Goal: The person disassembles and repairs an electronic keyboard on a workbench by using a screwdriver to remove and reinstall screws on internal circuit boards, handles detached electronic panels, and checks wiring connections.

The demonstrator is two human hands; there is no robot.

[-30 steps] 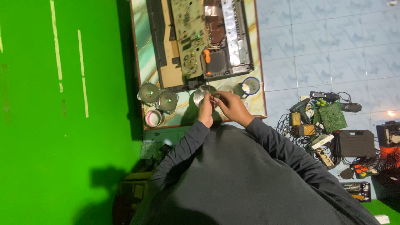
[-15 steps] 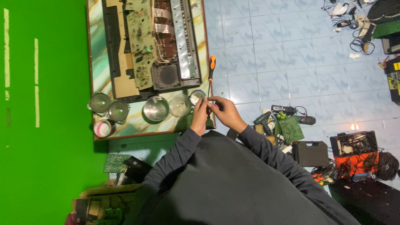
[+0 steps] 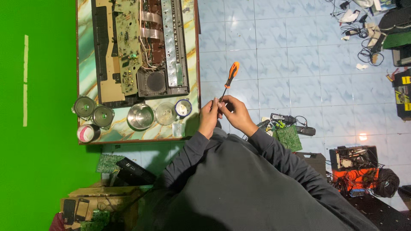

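My left hand [image 3: 208,117] and my right hand [image 3: 236,114] meet just right of the table's corner, over the tiled floor. Between them they hold a screwdriver [image 3: 231,73] with an orange and black handle. Its handle points up and away from me. Fingertips of both hands pinch the lower end of its thin shaft. Whether a small part sits at the tip is hidden by my fingers. Dark sleeves cover both arms.
A marble-patterned table [image 3: 85,64] carries an opened electronic chassis [image 3: 141,47] with circuit boards, two loose speakers [image 3: 93,111], a steel bowl [image 3: 140,116], a glass bowl [image 3: 165,113], a cup [image 3: 183,108] and a tape roll [image 3: 87,133]. A green circuit board [image 3: 289,137], cables and an orange toolbox [image 3: 353,164] lie on the floor.
My hands have left the bowls at the table's edge and now sit right of the table over the floor. The screwdriver stands up between my fingers. The view has shifted.
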